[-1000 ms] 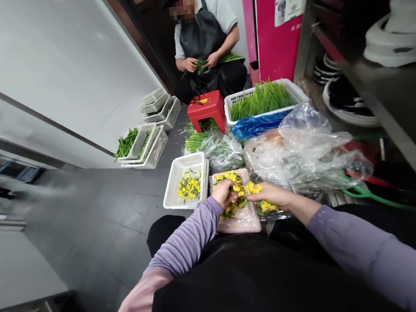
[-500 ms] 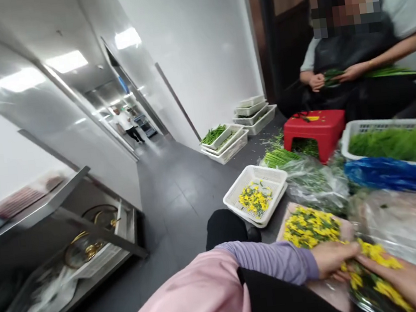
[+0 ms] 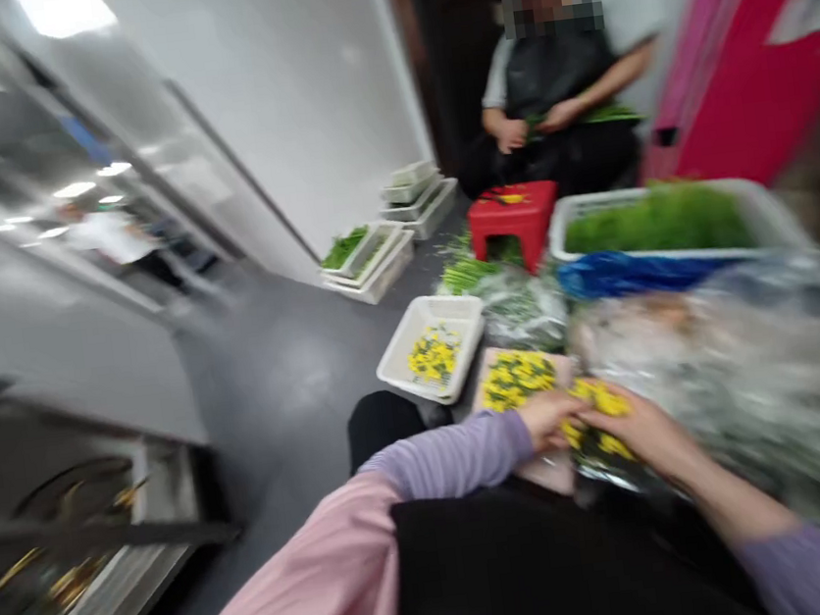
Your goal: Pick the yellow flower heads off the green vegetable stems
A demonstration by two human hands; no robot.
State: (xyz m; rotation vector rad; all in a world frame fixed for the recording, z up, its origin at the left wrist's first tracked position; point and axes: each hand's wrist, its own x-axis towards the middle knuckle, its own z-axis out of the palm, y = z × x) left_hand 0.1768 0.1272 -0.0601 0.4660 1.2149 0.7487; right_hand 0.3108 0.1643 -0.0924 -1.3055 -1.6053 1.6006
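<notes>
Right hand: grip pinching a soft cluster of yellow-petalled, green-stemmed flowers. Left hand: fingertips meet the right thumb; whether they pinch a stem cannot be told, owing to blur. More blossoms lie below in a glossy clear plastic container. At eleven o'clock from the hands, a flat pale-pink tray bears a dense heap; at ten, a white, rectangular plastic basket holds a looser scatter. Judged part-way: flowers remain in all three vessels.
</notes>
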